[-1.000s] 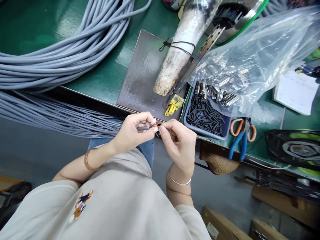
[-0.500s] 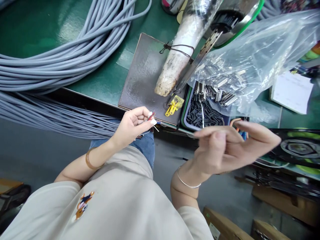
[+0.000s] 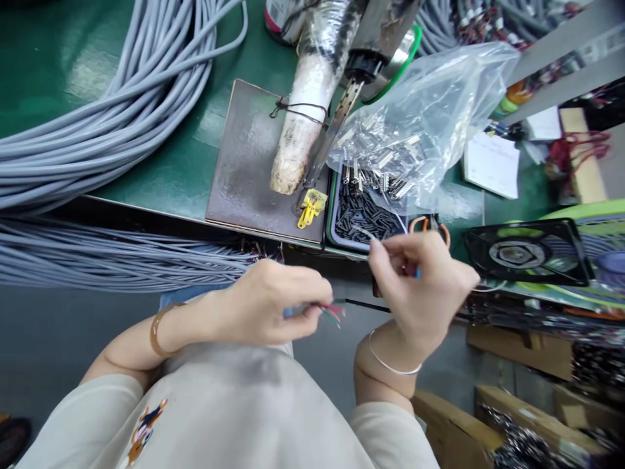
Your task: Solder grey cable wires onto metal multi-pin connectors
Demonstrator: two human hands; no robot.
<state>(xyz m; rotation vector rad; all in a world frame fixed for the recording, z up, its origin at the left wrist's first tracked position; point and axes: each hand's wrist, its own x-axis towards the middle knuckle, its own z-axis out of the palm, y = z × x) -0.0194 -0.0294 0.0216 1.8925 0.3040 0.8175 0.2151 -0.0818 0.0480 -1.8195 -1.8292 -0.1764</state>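
My left hand (image 3: 278,303) is closed around the end of a cable in front of the bench edge. Thin red and green wires (image 3: 334,314) fan out past its fingertips toward the right. Over the front rim of the tray, my right hand (image 3: 422,280) has thumb and forefinger pinched together. A thin pale strip shows at that fingertip, but I cannot tell if it is held. Something blue peeks out between the curled fingers. Short black tubes (image 3: 361,215) fill the tray (image 3: 333,225) just beyond this hand.
A clear bag of metal connectors (image 3: 390,143) lies over the tray's back. Left of it are a brown board (image 3: 244,163), a white-wrapped roll (image 3: 297,143) and yellow terminals (image 3: 311,208). Grey cable coils (image 3: 146,117) cover the left. Orange-handled pliers (image 3: 418,223) and a black fan (image 3: 527,253) sit right.
My left hand has moved down and right, turning so the wires point right. The right hand has lowered slightly and curled into a pinch. The camera view has shifted right.
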